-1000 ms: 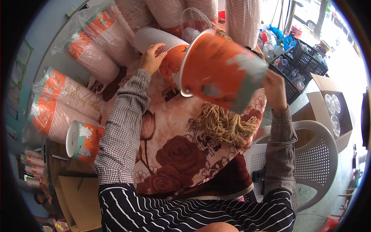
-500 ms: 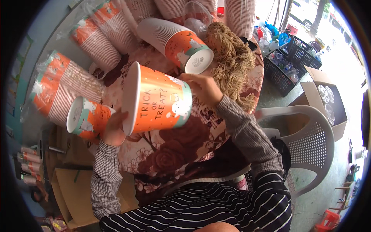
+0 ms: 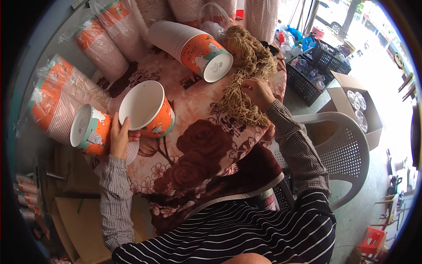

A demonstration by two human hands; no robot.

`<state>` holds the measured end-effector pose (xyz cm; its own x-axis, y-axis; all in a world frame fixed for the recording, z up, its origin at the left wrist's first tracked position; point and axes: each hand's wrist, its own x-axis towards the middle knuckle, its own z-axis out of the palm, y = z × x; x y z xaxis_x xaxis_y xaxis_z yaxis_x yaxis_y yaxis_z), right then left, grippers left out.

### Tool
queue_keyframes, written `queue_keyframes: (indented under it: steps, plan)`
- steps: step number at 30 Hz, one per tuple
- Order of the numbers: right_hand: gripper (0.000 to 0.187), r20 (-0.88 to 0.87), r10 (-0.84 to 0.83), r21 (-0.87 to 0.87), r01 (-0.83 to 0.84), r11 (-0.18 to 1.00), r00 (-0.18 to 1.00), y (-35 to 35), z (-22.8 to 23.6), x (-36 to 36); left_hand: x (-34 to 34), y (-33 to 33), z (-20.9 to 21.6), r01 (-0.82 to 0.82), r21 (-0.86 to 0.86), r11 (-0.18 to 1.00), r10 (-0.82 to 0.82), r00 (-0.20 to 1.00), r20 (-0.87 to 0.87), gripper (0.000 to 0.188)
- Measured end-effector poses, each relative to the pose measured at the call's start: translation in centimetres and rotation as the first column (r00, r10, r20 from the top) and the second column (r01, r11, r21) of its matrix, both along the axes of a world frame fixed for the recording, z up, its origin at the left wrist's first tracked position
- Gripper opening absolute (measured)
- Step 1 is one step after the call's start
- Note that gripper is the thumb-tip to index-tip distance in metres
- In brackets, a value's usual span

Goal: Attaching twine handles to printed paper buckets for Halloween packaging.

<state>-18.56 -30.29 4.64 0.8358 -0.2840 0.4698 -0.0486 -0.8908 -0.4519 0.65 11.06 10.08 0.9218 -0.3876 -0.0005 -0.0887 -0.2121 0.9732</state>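
An orange paper tub with a white rim and ghost pictures stands mouth up on the table. My left hand grips its near left side, the fingers against the wall. My right hand is closed over a tangled bundle of tan string, fingertips pinched at its strands. Behind the tub lies a nested stack of the same tubs on its side, base toward me. Left of my left hand, another stack of tubs also shows its base.
Plastic-wrapped stacks of tubs line the table's far and left edges over a flowered tablecloth. At the right are a grey plastic chair, black crates of bottles and an opened carton. Cardboard lies lower left.
The tub has gone from held sideways between both hands to mouth up at the left, with my left hand on it. My right hand has left it and moved right onto the string.
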Motion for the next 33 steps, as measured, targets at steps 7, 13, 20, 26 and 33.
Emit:
queue_keyframes:
  steps: [7, 13, 20, 26, 33]
  plan:
    - [0.016, -0.086, 0.011, -0.041, -0.014, 0.999, 0.996, 0.1, -1.5, 2.3, -0.9, 0.0, -2.1, 0.047, -0.113, 0.992, -0.042, 0.998, 0.049, 0.068]
    - [0.013, -0.026, 0.046, 0.007, -0.046, 0.999, 0.999, 0.0, -1.4, 2.1, 1.8, -1.0, -3.1, 0.098, -0.166, 0.981, -0.084, 0.992, 0.094, 0.062]
    - [0.01, 0.168, 0.095, 0.294, -0.142, 0.945, 0.981, 4.3, 2.3, 1.5, 2.7, 0.4, -7.6, -0.021, -0.289, 0.957, 0.052, 0.994, 0.099, 0.049]
    - [0.01, 0.144, 0.199, 0.284, -0.233, 0.93, 0.969, 6.5, 4.4, 1.6, -0.6, 1.5, -8.7, -0.115, 0.524, 0.844, -0.359, 0.605, 0.711, 0.049]
    - [0.015, -0.021, 0.101, 0.063, -0.099, 0.993, 0.995, 5.8, 6.1, 0.5, 0.1, 4.4, -9.0, -0.105, 0.547, 0.831, -0.389, 0.593, 0.705, 0.051]
